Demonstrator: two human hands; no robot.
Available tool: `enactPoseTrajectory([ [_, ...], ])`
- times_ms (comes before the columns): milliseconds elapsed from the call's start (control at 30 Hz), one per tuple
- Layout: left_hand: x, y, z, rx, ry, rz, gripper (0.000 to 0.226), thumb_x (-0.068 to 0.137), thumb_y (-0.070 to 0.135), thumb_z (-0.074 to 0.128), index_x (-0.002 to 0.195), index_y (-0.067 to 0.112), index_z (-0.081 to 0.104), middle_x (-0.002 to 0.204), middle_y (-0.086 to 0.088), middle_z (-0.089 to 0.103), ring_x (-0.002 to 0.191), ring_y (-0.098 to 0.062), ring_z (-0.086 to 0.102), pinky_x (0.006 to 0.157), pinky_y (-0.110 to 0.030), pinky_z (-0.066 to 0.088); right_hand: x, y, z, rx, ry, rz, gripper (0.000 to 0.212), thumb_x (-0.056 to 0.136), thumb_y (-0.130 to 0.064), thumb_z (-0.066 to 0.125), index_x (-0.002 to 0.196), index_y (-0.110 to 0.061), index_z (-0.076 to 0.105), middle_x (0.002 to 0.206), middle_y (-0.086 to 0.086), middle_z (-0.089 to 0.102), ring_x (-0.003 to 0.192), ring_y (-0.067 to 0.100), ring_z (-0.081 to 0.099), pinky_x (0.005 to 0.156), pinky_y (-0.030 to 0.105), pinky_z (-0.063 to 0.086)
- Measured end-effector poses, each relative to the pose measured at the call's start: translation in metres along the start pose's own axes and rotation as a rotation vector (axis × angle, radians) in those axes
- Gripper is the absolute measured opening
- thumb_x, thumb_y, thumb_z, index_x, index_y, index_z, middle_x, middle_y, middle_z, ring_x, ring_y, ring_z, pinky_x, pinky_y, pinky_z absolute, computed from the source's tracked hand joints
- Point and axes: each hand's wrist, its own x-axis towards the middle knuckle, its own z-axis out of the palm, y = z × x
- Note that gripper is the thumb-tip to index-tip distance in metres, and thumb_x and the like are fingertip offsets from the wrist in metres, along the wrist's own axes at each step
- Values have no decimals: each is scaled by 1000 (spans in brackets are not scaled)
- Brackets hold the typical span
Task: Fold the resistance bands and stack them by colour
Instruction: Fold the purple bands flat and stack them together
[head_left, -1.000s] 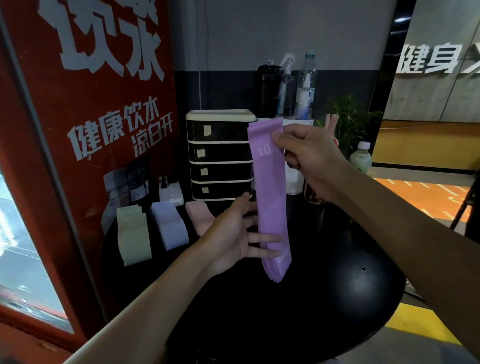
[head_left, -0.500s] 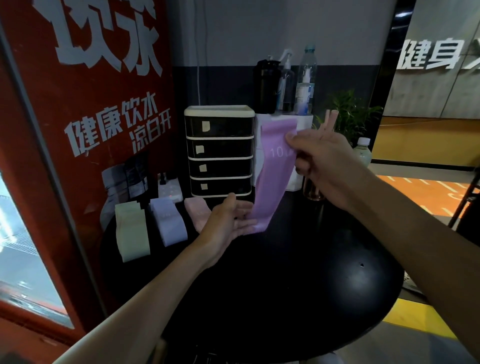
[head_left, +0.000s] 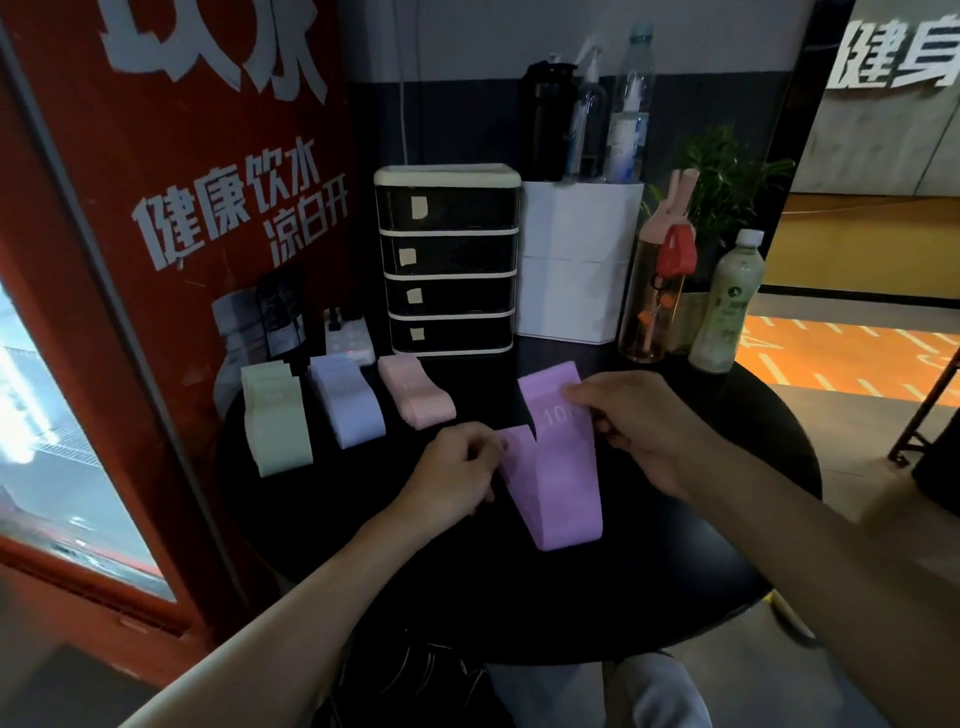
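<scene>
A purple resistance band (head_left: 558, 478) lies bent in a V on the round black table (head_left: 675, 571), its fold toward me. My left hand (head_left: 454, 475) pinches the shorter left end. The longer end, marked "10", is pinched by my right hand (head_left: 644, 431). Three folded stacks lie in a row at the table's left: green bands (head_left: 275, 421), lavender bands (head_left: 348, 402) and pink bands (head_left: 415, 392).
A black drawer unit (head_left: 449, 260) and a white box (head_left: 576, 265) holding bottles stand at the back. A pink-capped bottle (head_left: 657, 291) and a green bottle (head_left: 727, 306) stand at back right. A power strip (head_left: 348, 338) lies behind the stacks. A red sign panel is on the left.
The purple band, held up hanging from my right hand, has come down onto the table and is bent in two. My left hand has gone from flat fingers to pinching one end.
</scene>
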Motion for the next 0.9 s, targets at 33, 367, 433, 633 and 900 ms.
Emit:
enactPoseTrajectory([
  [33, 5, -3, 0, -2, 52, 23, 21, 103, 19, 48, 91, 20, 65, 85, -2, 67, 61, -6, 59, 53, -21, 43, 1, 2, 4, 8, -2, 9, 18, 89, -14, 64, 72, -8, 66, 68, 3, 64, 58, 9, 55, 55, 21, 40],
  [367, 31, 6, 0, -249, 77, 18, 41, 105, 35, 39, 102, 7, 68, 89, 0, 68, 76, -3, 60, 71, -19, 46, 23, 26, 37, 68, 33, 125, 23, 86, -7, 65, 94, 14, 65, 88, 22, 70, 74, 25, 63, 69, 33, 48],
  [433, 35, 5, 1, -283, 72, 27, 39, 104, 36, 43, 108, 5, 66, 91, -4, 68, 72, -1, 62, 66, -16, 48, 25, 30, 39, 64, 48, 138, 23, 86, -7, 64, 95, 14, 66, 95, 26, 71, 74, 26, 64, 70, 34, 49],
  [633, 47, -4, 3, -209, 138, 122, 10, 91, 4, 67, 98, 10, 69, 76, 2, 65, 64, 2, 63, 59, -14, 50, 28, 37, 36, 19, 41, 117, 25, 90, -8, 62, 94, 16, 65, 92, 27, 70, 72, 22, 63, 66, 30, 49],
  [900, 59, -11, 10, -82, 150, 117, 12, 88, 4, 69, 90, 16, 70, 78, -1, 66, 69, -12, 61, 67, -24, 55, 5, 50, 25, -334, -2, 32, 38, 88, -17, 62, 112, 13, 58, 110, 28, 63, 92, 31, 65, 85, 41, 52],
])
